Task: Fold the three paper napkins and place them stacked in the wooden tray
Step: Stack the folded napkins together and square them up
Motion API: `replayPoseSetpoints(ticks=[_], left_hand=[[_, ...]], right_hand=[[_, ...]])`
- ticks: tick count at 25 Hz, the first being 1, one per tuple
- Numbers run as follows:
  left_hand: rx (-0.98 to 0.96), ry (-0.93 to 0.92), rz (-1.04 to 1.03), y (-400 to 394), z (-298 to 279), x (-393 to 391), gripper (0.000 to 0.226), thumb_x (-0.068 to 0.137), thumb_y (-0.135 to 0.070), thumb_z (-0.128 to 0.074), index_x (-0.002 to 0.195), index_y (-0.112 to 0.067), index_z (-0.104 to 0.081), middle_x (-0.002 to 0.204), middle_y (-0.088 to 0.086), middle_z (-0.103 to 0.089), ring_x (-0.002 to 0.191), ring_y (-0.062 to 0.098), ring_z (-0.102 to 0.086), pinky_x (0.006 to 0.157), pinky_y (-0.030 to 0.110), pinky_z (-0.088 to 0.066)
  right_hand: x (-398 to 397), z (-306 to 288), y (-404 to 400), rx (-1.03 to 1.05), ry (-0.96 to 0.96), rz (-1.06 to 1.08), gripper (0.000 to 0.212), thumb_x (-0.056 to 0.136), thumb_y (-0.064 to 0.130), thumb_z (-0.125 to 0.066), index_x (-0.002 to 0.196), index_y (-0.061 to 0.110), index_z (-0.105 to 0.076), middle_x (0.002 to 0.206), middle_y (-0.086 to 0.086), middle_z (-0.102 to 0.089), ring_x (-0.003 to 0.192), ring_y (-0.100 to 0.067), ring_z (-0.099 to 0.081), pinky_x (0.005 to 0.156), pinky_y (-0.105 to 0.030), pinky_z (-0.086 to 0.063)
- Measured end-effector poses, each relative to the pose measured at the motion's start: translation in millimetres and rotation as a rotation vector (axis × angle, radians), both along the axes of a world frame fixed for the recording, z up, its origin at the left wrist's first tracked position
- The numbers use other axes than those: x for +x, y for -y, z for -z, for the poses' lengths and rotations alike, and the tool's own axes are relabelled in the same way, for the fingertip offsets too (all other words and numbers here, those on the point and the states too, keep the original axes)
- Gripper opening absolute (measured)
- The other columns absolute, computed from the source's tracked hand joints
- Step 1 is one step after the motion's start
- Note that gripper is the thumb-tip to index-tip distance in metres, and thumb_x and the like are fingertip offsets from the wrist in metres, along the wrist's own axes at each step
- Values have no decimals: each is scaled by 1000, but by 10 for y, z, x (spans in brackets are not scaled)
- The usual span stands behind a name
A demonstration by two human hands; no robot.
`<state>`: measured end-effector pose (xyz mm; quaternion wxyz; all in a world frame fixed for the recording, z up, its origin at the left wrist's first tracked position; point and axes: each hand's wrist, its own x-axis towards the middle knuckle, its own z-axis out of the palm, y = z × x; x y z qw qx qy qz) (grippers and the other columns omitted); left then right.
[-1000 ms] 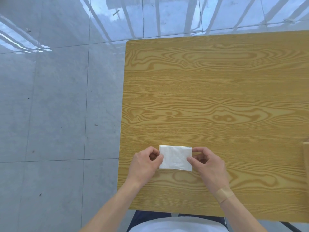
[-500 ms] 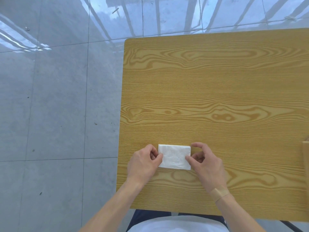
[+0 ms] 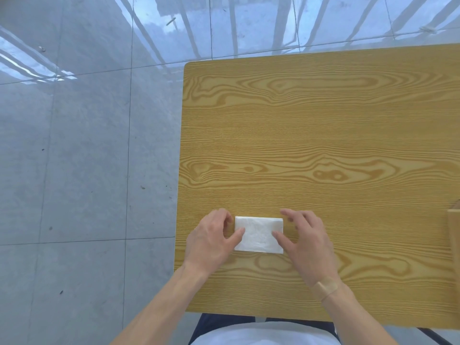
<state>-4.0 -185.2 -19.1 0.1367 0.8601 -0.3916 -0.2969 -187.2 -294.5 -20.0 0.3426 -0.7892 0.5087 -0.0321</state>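
A white paper napkin (image 3: 258,234), folded into a small rectangle, lies flat on the wooden table (image 3: 311,145) near its front left corner. My left hand (image 3: 211,239) is at the napkin's left edge, thumb tip resting on the paper. My right hand (image 3: 307,241) is at the right edge with its thumb on the paper and its fingers spread, raised over the table. Only a sliver of the wooden tray (image 3: 454,235) shows at the right border. No other napkins are in view.
The table's left edge (image 3: 179,185) drops to a grey tiled floor (image 3: 74,170). The front edge is close to my body. A tan plaster wraps my right wrist (image 3: 326,288).
Both hands have loosened from pinching the napkin's ends; the fingers now spread and only the thumbs touch it. The napkin stays flat in the same spot.
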Motion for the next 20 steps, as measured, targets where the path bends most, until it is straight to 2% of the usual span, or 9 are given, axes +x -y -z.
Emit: replayPoseSetpoints(ticks=[2, 4, 8, 12, 16, 20], left_hand=[[-64, 76, 137, 20, 14, 8, 36, 83, -50, -66, 113, -32, -59, 101, -14, -57, 92, 7, -53, 65, 26, -50], [-50, 149, 213, 58, 23, -1, 47, 82, -46, -70, 124, -26, -59, 113, -6, -55, 99, 14, -53, 70, 30, -52], [-37, 203, 255, 102, 15, -35, 39, 80, -40, -75, 113, -22, -64, 111, -2, -56, 94, 18, -57, 65, 30, -50], [-18, 138, 243, 141, 7, -18, 34, 82, -41, -73, 108, -23, -62, 113, -5, -51, 97, 14, -52, 67, 25, -44], [-13, 112, 258, 213, -10, -24, 28, 82, -37, -73, 100, -23, -55, 107, -7, -48, 92, 13, -50, 64, 24, -43], [8, 94, 271, 226, -13, -41, 25, 86, -35, -68, 96, -25, -47, 95, -9, -49, 82, 12, -50, 59, 25, -39]], right_hand=[[17, 11, 47, -120, -92, -157, 55, 72, 36, -83, 123, 25, -64, 115, 4, -60, 104, -21, -53, 83, -38, -50], [55, 13, 75, -163, -166, -240, 55, 70, 36, -84, 121, 25, -66, 117, 2, -62, 107, -26, -54, 82, -40, -49], [102, 23, 78, -182, -202, -291, 49, 73, 30, -82, 119, 27, -66, 108, 5, -65, 103, -25, -55, 77, -37, -45], [145, 28, 100, -162, -218, -300, 42, 75, 29, -80, 115, 29, -65, 103, 6, -62, 100, -24, -52, 77, -35, -42], [201, 15, 147, -103, -254, -318, 34, 77, 29, -77, 108, 30, -62, 112, 6, -54, 106, -24, -44, 81, -35, -40], [244, -9, 166, -67, -276, -369, 32, 82, 30, -70, 108, 32, -52, 115, 12, -53, 110, -22, -40, 82, -34, -36]])
